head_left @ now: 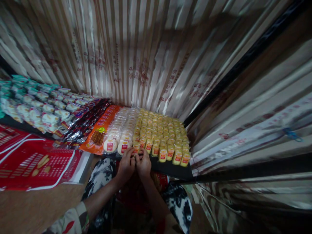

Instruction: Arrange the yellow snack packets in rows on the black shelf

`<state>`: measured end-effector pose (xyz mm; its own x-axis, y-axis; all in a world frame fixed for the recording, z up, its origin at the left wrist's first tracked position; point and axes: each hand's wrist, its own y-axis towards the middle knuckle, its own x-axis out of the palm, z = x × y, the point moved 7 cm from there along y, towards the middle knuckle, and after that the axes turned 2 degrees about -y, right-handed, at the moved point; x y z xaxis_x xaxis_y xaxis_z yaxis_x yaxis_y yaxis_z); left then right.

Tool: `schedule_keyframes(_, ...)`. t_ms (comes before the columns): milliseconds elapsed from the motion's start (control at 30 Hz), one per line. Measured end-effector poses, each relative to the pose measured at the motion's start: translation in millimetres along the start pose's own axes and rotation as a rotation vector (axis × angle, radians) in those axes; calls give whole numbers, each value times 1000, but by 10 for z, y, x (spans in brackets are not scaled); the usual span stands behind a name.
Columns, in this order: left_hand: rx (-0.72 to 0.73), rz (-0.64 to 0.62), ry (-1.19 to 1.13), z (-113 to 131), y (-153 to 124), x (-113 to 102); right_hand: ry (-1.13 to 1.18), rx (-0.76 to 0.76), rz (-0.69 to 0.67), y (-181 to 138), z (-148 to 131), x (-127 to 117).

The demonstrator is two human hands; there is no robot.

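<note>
Rows of small yellow wrapped snacks [162, 130] with red and white labels stand on a black shelf [170, 169]. My left hand [126, 164] and my right hand [143, 162] meet at the front left corner of these rows. The fingers of both are bent together around a yellow wrapped snack, mostly hidden behind them. Just left of my left hand are two rows of round white wrapped biscuits [124, 147]. Beside those stands an orange snack bag [101, 131].
Dark shiny packets [83, 125] and many white and green packets [46, 105] fill the shelf's left part. Red printed sheeting [48, 162] hangs in front. A striped curtain [136, 58] closes the back, and a black pole [234, 71] slants at the right.
</note>
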<state>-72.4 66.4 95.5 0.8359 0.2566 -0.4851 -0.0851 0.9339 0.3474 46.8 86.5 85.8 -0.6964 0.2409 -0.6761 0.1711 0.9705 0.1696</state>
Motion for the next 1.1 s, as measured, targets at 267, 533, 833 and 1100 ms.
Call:
schedule_keyframes(267, -10, -28, 37, -54, 12, 119, -146, -64, 62, 14, 45, 64)
schedule_keyframes(533, -37, 0, 18, -33, 10, 148, -158, -41, 34, 4, 107, 106)
schedule_keyframes(833, -79, -10, 8, 8, 54, 157, -172, 28, -1, 18, 131, 138)
schedule_keyframes(1100, -120, -39, -12, 44, 80, 155, -213, 37, -25, 70, 81, 148)
